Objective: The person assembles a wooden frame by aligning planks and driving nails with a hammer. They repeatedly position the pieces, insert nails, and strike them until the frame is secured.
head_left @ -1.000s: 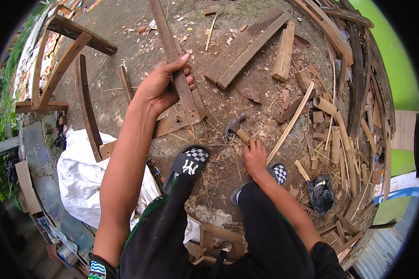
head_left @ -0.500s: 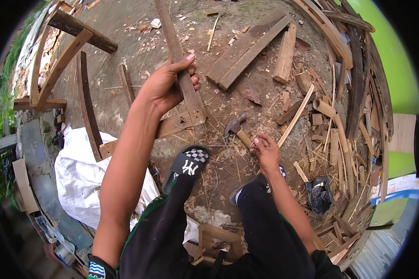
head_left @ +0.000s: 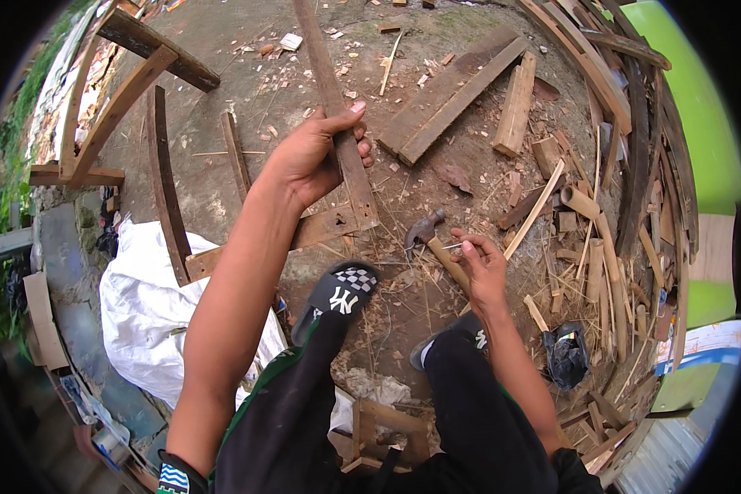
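Left of the hammer [head_left: 449, 265], your outstretched left hand [head_left: 314, 158] wraps its grip round a wooden strip [head_left: 324, 78]; right of it, your right hand [head_left: 482, 270] pinches a nail [head_left: 452, 246].

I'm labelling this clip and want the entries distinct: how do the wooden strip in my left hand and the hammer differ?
The wooden strip is gripped in your left hand; the hammer appears to lie unheld beside your right hand. The wooden strip looks longer and straight; the hammer is shorter, with a curved head. Both have brown tones.
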### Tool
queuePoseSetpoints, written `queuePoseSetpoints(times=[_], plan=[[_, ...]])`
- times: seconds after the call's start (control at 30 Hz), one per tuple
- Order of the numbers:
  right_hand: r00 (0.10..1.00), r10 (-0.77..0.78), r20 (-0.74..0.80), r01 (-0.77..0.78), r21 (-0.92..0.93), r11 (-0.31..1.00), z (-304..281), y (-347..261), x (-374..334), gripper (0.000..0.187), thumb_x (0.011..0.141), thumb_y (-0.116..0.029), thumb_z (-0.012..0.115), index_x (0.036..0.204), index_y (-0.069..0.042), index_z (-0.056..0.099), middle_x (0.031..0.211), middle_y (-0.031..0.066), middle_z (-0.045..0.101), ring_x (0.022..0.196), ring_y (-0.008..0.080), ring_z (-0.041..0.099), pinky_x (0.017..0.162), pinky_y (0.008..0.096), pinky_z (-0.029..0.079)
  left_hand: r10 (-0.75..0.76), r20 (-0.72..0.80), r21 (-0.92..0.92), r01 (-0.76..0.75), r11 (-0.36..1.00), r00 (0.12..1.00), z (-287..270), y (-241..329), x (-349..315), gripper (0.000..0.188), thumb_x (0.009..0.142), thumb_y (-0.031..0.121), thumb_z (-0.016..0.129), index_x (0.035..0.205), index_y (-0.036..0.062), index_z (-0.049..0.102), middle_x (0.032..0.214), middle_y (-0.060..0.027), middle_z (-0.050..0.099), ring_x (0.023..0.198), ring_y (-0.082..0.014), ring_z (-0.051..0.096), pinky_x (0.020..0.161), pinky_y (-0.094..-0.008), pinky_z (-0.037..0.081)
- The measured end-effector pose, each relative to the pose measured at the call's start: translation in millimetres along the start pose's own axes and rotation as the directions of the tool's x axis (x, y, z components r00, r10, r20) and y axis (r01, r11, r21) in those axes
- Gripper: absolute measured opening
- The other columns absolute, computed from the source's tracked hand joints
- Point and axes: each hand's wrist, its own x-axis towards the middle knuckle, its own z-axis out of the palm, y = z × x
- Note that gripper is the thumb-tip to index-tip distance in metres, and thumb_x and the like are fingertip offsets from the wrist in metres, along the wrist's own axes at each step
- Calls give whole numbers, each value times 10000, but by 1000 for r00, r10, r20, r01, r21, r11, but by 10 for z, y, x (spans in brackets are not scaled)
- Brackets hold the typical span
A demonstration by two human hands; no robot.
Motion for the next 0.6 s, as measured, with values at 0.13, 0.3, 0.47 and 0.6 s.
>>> queuePoseSetpoints(times=[0.13, 0.3, 0.47, 0.6], plan=[[968, -236, 81, 250, -326, 912, 120, -284, 3, 151, 1064, -54, 580, 1191, 22, 608, 1071, 127, 739, 905, 130, 677, 798, 292, 574, -33, 17, -16, 33, 999, 999, -19, -12, 31, 170, 1025, 200, 683, 1031, 94, 551, 817, -10, 545, 716, -155, 573, 707, -364, 513], [909, -368, 196, 412, -275, 869, 639, -1063, -92, 206, 1005, 49, 623, 1209, 31, 595, 1052, 142, 733, 952, 161, 708, 838, 296, 580, -36, 13, -13, 36, 999, 999, -37, -19, 40, 159, 1032, 194, 666, 1054, 94, 544, 825, -17, 553, 720, -164, 594, 720, -390, 529], [612, -641, 463, 784, -247, 570, 970, -1319, -23, 324, 893, 92, 742, 1194, 14, 652, 1054, 139, 759, 956, 197, 759, 848, 306, 601, -26, 10, -12, 26, 1000, 1000, -47, -3, 51, 186, 1015, 170, 684, 1068, 90, 525, 836, -22, 559, 719, -174, 604, 723, -398, 545], [641, -652, 405, 761, -228, 607, 1299, -1353, -122, 203, 864, 71, 778, 1046, -9, 736, 986, 127, 779, 908, 227, 776, 787, 329, 611, -35, 50, -37, 37, 999, 998, -53, 0, 86, 207, 1008, 166, 694, 1080, 94, 513, 860, -22, 557, 724, -174, 610, 725, -399, 557]])
